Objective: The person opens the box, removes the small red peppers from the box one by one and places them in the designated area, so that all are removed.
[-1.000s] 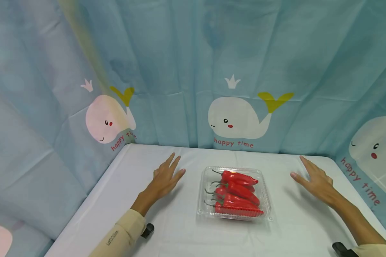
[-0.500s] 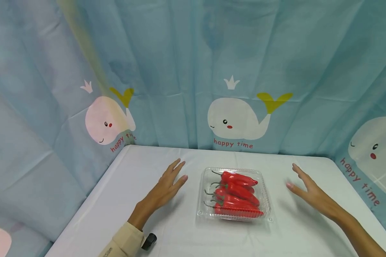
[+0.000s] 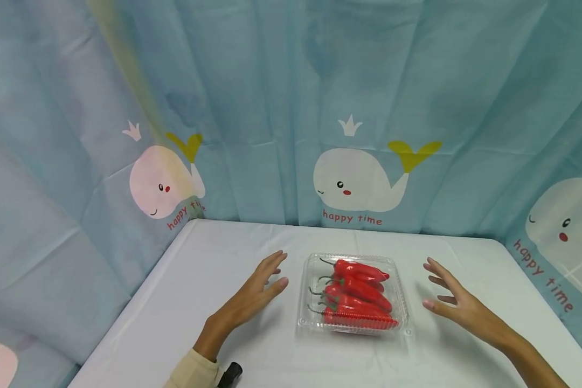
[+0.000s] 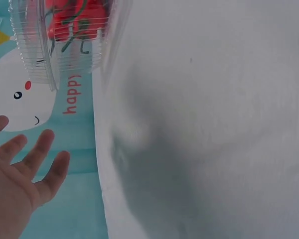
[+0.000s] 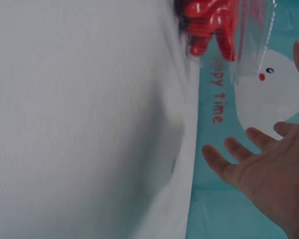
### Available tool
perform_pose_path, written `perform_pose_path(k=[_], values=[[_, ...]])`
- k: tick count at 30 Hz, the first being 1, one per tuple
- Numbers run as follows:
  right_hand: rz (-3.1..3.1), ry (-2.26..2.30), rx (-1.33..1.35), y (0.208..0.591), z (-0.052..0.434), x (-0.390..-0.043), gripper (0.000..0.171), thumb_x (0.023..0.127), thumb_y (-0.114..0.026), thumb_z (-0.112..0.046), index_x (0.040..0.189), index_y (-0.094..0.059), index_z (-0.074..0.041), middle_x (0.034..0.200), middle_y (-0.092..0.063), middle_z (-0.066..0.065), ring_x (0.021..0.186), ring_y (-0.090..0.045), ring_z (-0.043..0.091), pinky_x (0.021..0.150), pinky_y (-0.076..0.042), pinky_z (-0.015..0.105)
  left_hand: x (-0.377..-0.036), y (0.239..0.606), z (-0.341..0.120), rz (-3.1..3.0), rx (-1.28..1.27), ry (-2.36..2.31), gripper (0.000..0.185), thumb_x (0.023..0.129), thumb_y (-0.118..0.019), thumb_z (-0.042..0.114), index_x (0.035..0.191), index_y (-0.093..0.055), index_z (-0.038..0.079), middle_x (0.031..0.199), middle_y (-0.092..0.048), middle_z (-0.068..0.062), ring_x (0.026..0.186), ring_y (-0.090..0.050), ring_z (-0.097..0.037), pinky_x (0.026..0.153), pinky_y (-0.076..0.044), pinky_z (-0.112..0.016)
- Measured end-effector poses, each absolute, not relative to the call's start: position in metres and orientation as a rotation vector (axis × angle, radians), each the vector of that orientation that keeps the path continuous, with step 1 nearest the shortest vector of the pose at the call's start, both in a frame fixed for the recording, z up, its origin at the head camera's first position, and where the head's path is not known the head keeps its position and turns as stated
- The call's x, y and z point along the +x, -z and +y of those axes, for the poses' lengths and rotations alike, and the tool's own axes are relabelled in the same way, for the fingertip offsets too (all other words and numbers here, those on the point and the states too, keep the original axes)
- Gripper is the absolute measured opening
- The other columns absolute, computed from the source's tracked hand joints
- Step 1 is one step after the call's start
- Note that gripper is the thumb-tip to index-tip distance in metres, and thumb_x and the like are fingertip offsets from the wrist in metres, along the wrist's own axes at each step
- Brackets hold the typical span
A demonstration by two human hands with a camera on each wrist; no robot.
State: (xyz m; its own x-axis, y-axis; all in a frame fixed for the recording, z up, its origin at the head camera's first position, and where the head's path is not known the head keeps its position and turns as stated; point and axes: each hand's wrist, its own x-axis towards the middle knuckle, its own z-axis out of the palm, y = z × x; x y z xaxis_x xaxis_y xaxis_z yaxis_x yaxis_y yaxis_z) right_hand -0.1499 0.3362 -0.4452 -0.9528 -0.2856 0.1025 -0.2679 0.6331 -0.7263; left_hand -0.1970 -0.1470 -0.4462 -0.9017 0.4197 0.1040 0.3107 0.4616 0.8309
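The left hand [image 3: 257, 285], fingers spread and empty, sits at nine o'clock of the clear clamshell box [image 3: 353, 293] of red chillies [image 3: 359, 291] mid-table; the right hand [image 3: 453, 299], likewise open, at three o'clock; squeezed unevenly, the thin lid could pop or the box skid.

Pepper box [image 3: 353, 293] on white table [image 3: 213, 258]
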Motion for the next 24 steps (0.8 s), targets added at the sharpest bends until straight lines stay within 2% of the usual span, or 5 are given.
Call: perform_pose_path(k=[5, 11, 12, 19, 24], values=[[2.761, 1.317, -0.514, 0.448, 0.328, -0.143, 0.092, 0.102, -0.069, -0.02, 0.17, -0.01, -0.038, 0.171, -0.028, 0.009, 0.146, -0.044, 0.008, 0.093, -0.057, 0.027, -0.193, 0.451, -0.148, 2.497, 0.631, -1.48, 0.066, 0.11, -0.053, 0.044, 0.169, -0.026, 0.033, 0.178, -0.013, 0.002, 0.157, -0.032, -0.039, 0.12, -0.033, -0.067], [2.608, 1.455, -0.452, 0.449, 0.32, -0.136, 0.094, 0.101, -0.069, -0.02, 0.171, -0.008, -0.034, 0.171, -0.025, 0.021, 0.144, -0.039, 0.058, 0.086, -0.063, 0.036, -0.188, 0.456, -0.145, 2.442, 0.662, -1.478, 0.069, 0.109, -0.055, 0.044, 0.17, -0.024, 0.033, 0.177, -0.015, 0.001, 0.154, -0.035, -0.039, 0.118, -0.038, -0.065], [2.597, 1.464, -0.444, 0.45, 0.32, -0.136, 0.094, 0.101, -0.069, -0.02, 0.171, -0.008, -0.034, 0.171, -0.025, 0.021, 0.144, -0.04, 0.055, 0.086, -0.064, 0.036, -0.186, 0.457, -0.144, 2.431, 0.67, -1.472, 0.07, 0.108, -0.056, 0.045, 0.169, -0.024, 0.034, 0.177, -0.016, 0.001, 0.154, -0.037, -0.038, 0.117, -0.04, -0.064], [2.496, 1.512, -0.461, 0.456, 0.32, -0.134, 0.086, 0.102, -0.067, -0.013, 0.17, -0.019, -0.035, 0.173, -0.023, 0.01, 0.138, -0.043, -0.011, 0.088, -0.061, 0.031, -0.181, 0.46, -0.14, 2.34, 0.722, -1.48, 0.071, 0.107, -0.059, 0.04, 0.169, -0.024, 0.036, 0.177, -0.014, 0.0, 0.148, -0.046, -0.035, 0.111, -0.047, -0.054], [2.486, 1.467, -0.412, 0.455, 0.317, -0.131, 0.081, 0.102, -0.069, -0.02, 0.17, -0.024, -0.025, 0.174, -0.02, 0.016, 0.148, -0.047, 0.034, 0.087, -0.064, 0.039, -0.18, 0.466, -0.137, 2.306, 0.715, -1.488, 0.078, 0.103, -0.066, 0.038, 0.169, -0.025, 0.034, 0.176, -0.019, 0.001, 0.144, -0.05, -0.032, 0.107, -0.05, -0.052]])
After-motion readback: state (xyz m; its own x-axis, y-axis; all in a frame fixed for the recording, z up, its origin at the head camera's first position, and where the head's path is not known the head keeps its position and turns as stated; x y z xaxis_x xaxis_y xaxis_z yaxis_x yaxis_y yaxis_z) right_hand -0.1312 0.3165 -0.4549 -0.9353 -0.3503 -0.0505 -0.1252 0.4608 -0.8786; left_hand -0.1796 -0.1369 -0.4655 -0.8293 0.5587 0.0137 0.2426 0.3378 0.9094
